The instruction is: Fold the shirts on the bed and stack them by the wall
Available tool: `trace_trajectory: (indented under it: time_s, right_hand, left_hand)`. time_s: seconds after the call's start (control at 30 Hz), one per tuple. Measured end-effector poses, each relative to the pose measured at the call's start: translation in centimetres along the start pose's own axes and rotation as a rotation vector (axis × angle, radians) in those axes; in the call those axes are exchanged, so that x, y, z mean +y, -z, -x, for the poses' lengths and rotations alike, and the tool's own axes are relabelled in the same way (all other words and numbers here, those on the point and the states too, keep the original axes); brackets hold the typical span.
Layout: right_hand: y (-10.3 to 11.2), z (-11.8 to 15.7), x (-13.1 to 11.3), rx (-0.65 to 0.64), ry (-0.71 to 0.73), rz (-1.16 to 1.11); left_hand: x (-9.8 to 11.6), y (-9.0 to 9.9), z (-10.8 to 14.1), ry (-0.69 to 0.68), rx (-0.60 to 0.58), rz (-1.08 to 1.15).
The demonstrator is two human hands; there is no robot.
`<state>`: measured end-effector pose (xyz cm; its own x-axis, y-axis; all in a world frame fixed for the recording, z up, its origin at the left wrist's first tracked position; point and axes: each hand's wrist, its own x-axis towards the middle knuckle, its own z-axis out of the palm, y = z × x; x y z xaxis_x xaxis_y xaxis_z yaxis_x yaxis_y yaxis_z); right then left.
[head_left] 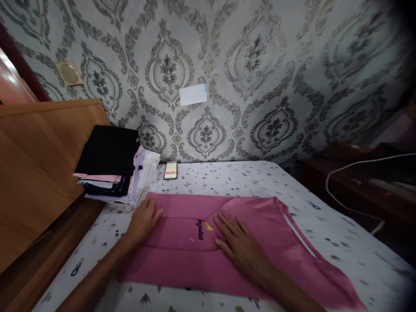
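A pink T-shirt lies flat on the bed, partly folded lengthwise, with dark lettering and a small yellow patch near its middle. My left hand rests at the shirt's left end, its fingers stretched out over the edge. Across the middle of the shirt, my right hand lies flat with fingers apart, just right of the lettering. The wider, unfolded part of the shirt spreads to the right, where a white strip shows along the collar. Neither hand grips the cloth.
A stack of folded clothes, black on top, sits at the back left against a wooden headboard. A phone lies near the wall on the patterned bedsheet. On the right, a white cable hangs over dark furniture.
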<state>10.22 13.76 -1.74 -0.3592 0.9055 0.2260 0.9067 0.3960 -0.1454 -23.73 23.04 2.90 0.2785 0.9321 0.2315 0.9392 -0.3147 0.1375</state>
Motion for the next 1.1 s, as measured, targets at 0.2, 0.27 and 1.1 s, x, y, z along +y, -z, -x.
trace_trajectory:
  time_s: [0.2,0.27,1.1]
  right_hand:
    - [-0.7,0.2,0.4,0.06,0.021,0.017]
    - [-1.0,0.2,0.6,0.061,0.027,0.018]
    - [-1.3,0.5,1.6,0.1,0.092,0.077]
  left_hand:
    - [3.7,-0.2,-13.6,0.304,-0.069,0.072]
    - [4.3,-1.2,-17.2,0.377,-0.06,0.073]
    - [4.0,-6.5,-23.9,0.517,0.134,0.168]
